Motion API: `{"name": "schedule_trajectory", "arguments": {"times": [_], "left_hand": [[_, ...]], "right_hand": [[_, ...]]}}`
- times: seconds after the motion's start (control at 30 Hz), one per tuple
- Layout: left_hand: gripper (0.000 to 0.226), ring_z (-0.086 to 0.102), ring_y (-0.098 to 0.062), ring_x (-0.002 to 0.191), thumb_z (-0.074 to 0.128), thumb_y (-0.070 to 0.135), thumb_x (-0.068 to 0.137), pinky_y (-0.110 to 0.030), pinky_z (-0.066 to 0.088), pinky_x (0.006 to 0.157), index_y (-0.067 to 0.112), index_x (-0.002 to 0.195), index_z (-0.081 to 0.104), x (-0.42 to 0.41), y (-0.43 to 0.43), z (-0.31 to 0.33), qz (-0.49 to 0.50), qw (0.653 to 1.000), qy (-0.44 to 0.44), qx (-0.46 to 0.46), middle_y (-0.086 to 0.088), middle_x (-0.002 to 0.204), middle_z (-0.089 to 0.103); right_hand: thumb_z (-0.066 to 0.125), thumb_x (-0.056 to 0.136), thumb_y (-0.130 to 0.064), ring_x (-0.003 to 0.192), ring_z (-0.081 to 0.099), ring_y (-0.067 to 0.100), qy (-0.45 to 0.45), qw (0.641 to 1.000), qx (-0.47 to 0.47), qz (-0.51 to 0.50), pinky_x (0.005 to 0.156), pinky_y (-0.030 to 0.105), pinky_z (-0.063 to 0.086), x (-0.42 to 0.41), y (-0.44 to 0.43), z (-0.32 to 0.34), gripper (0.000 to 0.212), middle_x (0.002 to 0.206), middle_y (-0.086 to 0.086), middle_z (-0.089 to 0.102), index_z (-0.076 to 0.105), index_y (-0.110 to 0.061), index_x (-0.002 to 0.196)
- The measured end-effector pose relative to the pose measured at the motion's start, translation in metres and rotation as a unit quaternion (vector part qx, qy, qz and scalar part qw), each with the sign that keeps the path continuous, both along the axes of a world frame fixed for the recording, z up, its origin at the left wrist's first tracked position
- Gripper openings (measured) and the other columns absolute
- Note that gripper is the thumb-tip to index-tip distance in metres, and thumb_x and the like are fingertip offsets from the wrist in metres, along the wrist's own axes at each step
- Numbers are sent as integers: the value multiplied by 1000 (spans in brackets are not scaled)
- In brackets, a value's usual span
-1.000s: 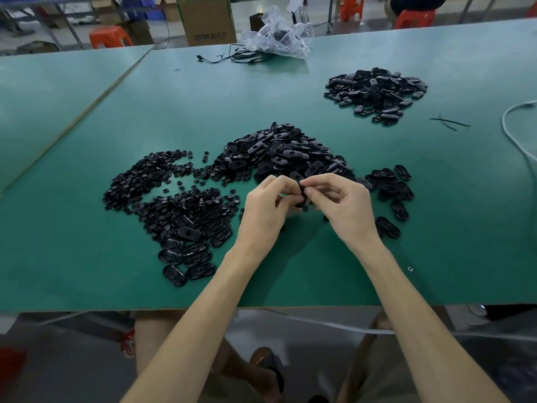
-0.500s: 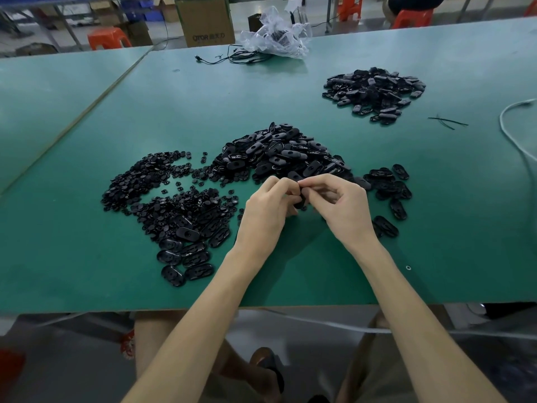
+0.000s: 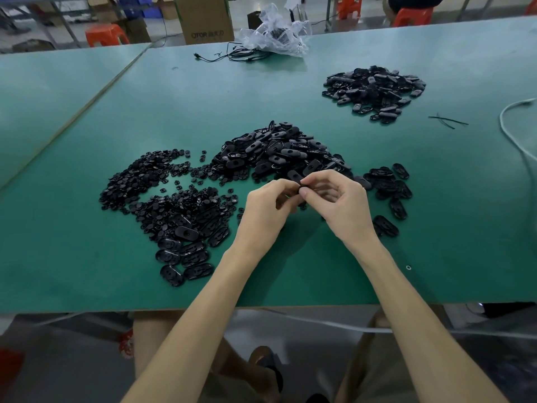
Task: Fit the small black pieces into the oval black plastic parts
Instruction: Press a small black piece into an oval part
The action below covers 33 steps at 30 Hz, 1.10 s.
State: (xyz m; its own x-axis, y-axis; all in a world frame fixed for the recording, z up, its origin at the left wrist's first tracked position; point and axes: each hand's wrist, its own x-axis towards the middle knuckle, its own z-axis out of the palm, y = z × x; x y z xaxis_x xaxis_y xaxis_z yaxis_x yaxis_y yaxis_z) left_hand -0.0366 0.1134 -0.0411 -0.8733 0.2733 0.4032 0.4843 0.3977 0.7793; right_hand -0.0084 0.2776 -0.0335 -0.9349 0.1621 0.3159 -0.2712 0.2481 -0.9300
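Well to the left of the fingers, a spread heap of small black pieces [image 3: 145,181] lies on the green table [image 3: 87,257]. Nearer the person, still left of the fingers, several oval black parts [image 3: 186,254] lie flat at that heap's near edge. Just beyond the fingertips sits the main pile of oval parts [image 3: 276,152], its near edge almost under the knuckles. Far beyond it is a crumpled clear plastic bag [image 3: 276,33].

The left hand [image 3: 266,212] has its fingers curled inward, thumb and fingertips closed on a black part [image 3: 300,186] — right where the two hands meet. The right hand [image 3: 344,206] pinches the same part between thumb and forefinger, with its other fingers loosely bent behind. The fingertips hide most of the part, so I cannot tell whether a small piece sits in it.

Just right of the right hand's fingers, a small cluster of oval parts [image 3: 389,187] lies flat on the table. Far beyond the fingers and to the right is a second heap [image 3: 374,88] — and further right again some thin black ties [image 3: 447,122] and a white cable [image 3: 520,141].
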Motion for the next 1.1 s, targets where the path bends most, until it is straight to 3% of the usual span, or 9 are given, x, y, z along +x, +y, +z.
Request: {"name": "schedule_trajectory", "arguments": {"times": [0.23,0.33,0.47,0.6,1.1], "left_hand": [[19,66,-3,83,76,10,91,-10,45,72,22,106,78,-1,0,2,0,1000,3,1,17,93,70],[19,71,-11,87,75,10,93,-22,54,74,22,108,79,-3,-2,2,-7,999,-30,42,13,95,75],[18,74,-15,85,71,8,96,-26,56,68,20,107,79,-5,-6,5,-32,985,-100,135,5,95,79],[16,71,-17,73,67,3,99,-27,57,68,4,112,77,-8,-10,4,-61,970,-145,188,-12,93,78],[22,73,-17,80,75,7,93,-24,57,76,5,115,76,-10,-13,2,-97,949,-200,222,-10,97,80]], "right_hand": [[79,91,-6,73,74,12,-16,999,-28,6,65,20,55,1,0,2,13,86,-6,76,73,-17,94],[78,92,-5,72,75,13,-18,998,-53,4,61,19,55,1,0,2,10,88,0,77,72,-11,97],[77,93,-6,77,77,17,-19,998,-65,3,62,22,58,1,0,3,8,91,3,77,73,-9,100],[77,93,-8,74,76,18,-19,998,-67,1,62,22,58,0,2,4,8,91,2,77,74,-9,100],[72,97,-5,71,76,15,-9,999,-51,0,65,20,57,3,0,5,11,96,-3,76,73,-12,105]]}}
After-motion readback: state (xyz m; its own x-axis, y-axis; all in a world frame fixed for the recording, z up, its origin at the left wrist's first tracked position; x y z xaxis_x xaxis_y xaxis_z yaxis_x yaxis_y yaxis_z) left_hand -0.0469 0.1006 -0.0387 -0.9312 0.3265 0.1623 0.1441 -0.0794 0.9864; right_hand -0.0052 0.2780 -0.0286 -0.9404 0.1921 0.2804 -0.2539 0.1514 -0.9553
